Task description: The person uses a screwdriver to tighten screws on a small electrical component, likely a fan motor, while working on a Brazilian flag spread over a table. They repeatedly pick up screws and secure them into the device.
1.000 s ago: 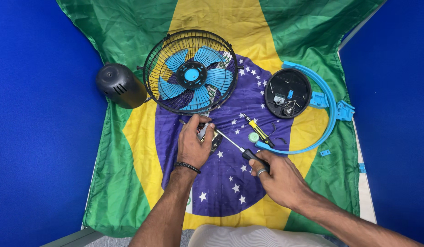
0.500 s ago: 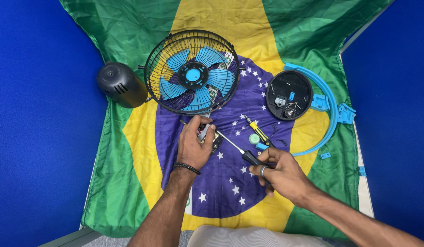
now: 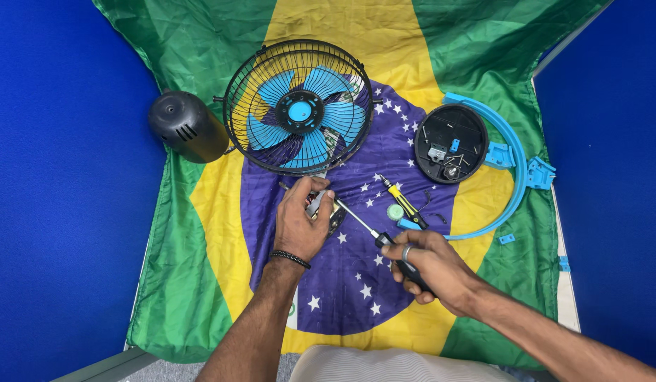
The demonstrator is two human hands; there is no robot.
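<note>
You pinched a small metal-and-black fan part (image 3: pixel 319 205) in your left hand (image 3: pixel 299 225), just below the round black wire-caged fan with blue blades (image 3: pixel 298 107), while your right hand (image 3: pixel 425 267) wrapped shut around the black handle of a long-shafted screwdriver (image 3: pixel 374 232), its tip meeting the part. The step looked best served by keeping the shaft in line with the screw and the part braced against the green, yellow and blue cloth (image 3: pixel 200 212). A yellow-handled screwdriver (image 3: pixel 402 201) lay below-right of the fan.

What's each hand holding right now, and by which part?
Right hand grips a screwdriver by its black handle. Left hand pinches a small metal part at its edge.
</note>
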